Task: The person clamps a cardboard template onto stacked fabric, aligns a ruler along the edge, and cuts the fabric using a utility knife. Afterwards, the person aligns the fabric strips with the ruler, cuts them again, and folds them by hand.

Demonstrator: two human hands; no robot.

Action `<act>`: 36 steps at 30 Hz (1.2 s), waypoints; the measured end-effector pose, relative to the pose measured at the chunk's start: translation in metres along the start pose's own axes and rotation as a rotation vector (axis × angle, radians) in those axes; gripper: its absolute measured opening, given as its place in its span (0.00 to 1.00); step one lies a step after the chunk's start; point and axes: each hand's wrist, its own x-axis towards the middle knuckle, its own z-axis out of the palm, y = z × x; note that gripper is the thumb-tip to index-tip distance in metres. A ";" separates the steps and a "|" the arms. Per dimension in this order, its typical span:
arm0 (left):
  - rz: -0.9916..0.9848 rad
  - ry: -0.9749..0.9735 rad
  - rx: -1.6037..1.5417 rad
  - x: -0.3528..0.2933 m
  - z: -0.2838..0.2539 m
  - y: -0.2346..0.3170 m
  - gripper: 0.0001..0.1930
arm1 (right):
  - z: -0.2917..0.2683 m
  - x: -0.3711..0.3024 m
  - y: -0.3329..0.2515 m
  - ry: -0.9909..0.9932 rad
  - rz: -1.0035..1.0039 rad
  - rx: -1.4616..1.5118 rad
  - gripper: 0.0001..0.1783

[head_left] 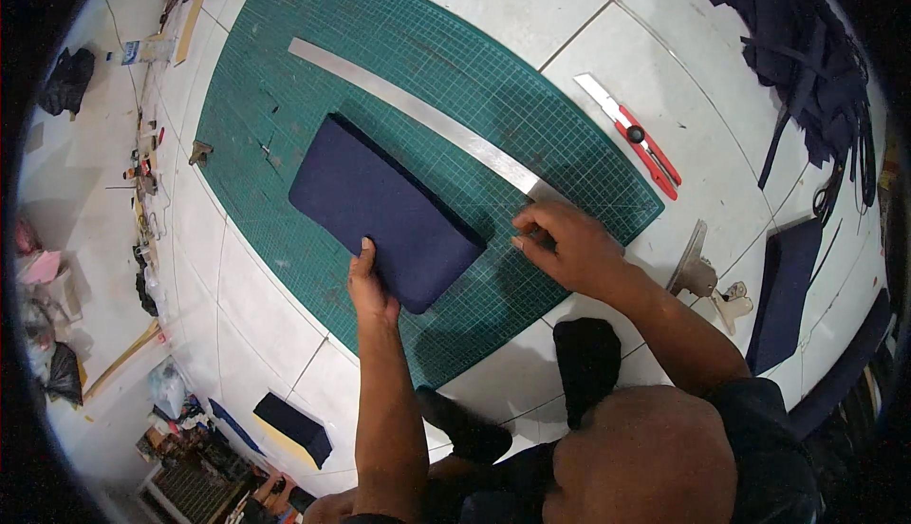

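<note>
My left hand (370, 282) grips the near edge of a thick navy fabric stack (384, 206), thumb on top and the other fingers hidden beneath. The stack is tilted above a green cutting mat (256, 68). Beside its right end, my right hand (569, 249) is loosely curled, thumb and forefinger slightly apart, with nothing visible between them. That hand is by the near end of a long metal ruler (418, 106), which lies across the mat; I cannot tell whether they touch.
On white tiles right of the mat lies a red utility knife (636, 135), blade out. Metal clips (696, 272) sit near my right forearm. Navy scraps (807, 59) are heaped at far right, above a navy piece (786, 291). Another dark piece (292, 429) lies lower left.
</note>
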 end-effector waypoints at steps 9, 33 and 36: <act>0.083 -0.006 -0.051 -0.003 0.004 -0.002 0.25 | 0.079 0.022 -0.036 0.016 -0.715 -0.425 0.23; 0.014 0.057 -0.111 0.001 0.002 -0.002 0.21 | 0.100 0.042 -0.031 -0.127 -0.601 -0.493 0.27; 0.054 0.030 -0.117 -0.001 0.003 -0.003 0.20 | 0.101 0.042 -0.033 -0.190 -0.559 -0.493 0.27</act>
